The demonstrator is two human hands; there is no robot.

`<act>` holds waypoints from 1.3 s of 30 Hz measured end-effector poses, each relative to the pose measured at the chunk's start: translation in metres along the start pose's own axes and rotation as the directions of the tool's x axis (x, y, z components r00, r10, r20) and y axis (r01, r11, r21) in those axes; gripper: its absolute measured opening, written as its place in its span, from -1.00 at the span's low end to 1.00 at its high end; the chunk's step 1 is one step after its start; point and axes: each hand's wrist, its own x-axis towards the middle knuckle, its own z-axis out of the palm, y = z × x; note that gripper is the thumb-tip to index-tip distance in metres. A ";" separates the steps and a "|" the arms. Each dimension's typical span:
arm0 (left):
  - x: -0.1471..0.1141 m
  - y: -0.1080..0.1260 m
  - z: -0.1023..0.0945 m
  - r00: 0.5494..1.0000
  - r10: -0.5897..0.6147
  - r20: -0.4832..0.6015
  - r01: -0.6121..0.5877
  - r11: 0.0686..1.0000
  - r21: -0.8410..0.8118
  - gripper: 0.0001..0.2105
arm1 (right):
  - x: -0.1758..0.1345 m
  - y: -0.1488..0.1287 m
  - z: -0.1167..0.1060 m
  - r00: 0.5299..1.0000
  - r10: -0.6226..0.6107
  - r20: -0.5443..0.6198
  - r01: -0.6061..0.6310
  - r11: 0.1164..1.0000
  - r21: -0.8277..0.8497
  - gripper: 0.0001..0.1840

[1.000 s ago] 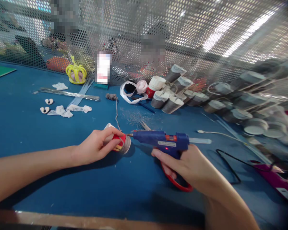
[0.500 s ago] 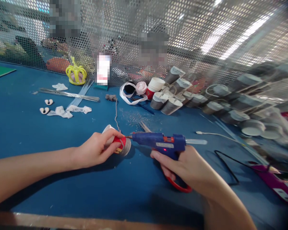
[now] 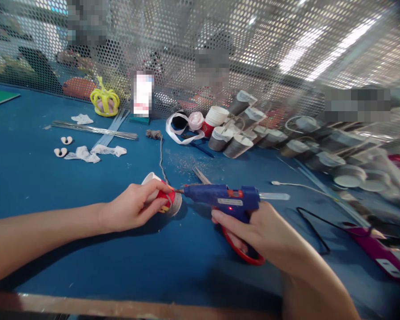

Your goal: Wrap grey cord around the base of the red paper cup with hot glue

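Observation:
My left hand (image 3: 135, 204) is closed around a red paper cup (image 3: 165, 195) lying on its side, its white open end to the left. Grey yarn (image 3: 176, 204) is wound around the cup's right end, and a strand runs back to a small bundle of yarn (image 3: 154, 134). In my right hand (image 3: 253, 226) is a blue hot glue gun (image 3: 220, 198), its red light lit and a clear glue stick (image 3: 275, 196) protruding behind. Its nozzle is at the wound yarn; whether it touches is unclear. Red-handled scissors (image 3: 243, 255) lie beneath the glue gun, partly hidden.
Several grey-wrapped cups (image 3: 238, 146) stand at the back right. Metal wires (image 3: 95, 130), white scraps (image 3: 83, 154) and a yellow crown-shaped piece (image 3: 105, 102) lie left. A phone (image 3: 142, 95) leans against the perforated screen. A cable (image 3: 315, 226) runs near a purple power strip (image 3: 380, 255).
My right hand and the glue gun have shifted very slightly right. The left hand keeps the cup in place, and the view has moved a little.

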 end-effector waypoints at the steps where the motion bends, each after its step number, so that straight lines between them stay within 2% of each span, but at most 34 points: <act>1: 0.000 0.000 0.000 1.000 0.003 -0.002 -0.003 1.000 0.005 -0.83 | 0.001 0.000 0.000 1.000 0.008 0.004 -0.008 1.000 -0.010 -0.47; 9: 0.001 0.001 -0.002 0.999 0.036 -0.013 -0.036 0.998 0.042 -0.84 | 0.001 0.000 0.001 1.000 0.010 -0.017 -0.010 1.000 -0.013 -0.50; 18: 0.001 0.002 -0.001 1.000 -0.012 0.002 0.012 1.000 0.010 -0.84 | 0.000 -0.001 0.001 1.000 0.019 -0.017 -0.019 1.000 -0.005 -0.48; 23: 0.000 0.002 -0.001 1.000 0.003 -0.002 -0.003 1.000 0.010 -0.83 | 0.001 0.004 0.002 0.999 0.042 -0.024 -0.043 0.997 -0.056 -0.49; 29: 0.001 0.001 0.000 1.000 -0.013 0.008 0.013 1.000 0.011 -0.84 | 0.001 0.004 0.004 0.998 0.003 -0.055 -0.005 0.999 -0.038 -0.45; 35: 0.000 0.001 -0.001 1.000 -0.008 0.007 0.008 1.000 0.019 -0.85 | 0.001 0.006 0.001 0.998 0.063 -0.025 -0.064 0.997 -0.049 -0.47; 39: 0.000 0.001 -0.001 1.000 -0.016 0.009 0.016 1.000 0.027 -0.84 | 0.002 0.007 0.002 0.999 0.017 -0.032 -0.018 0.999 -0.051 -0.44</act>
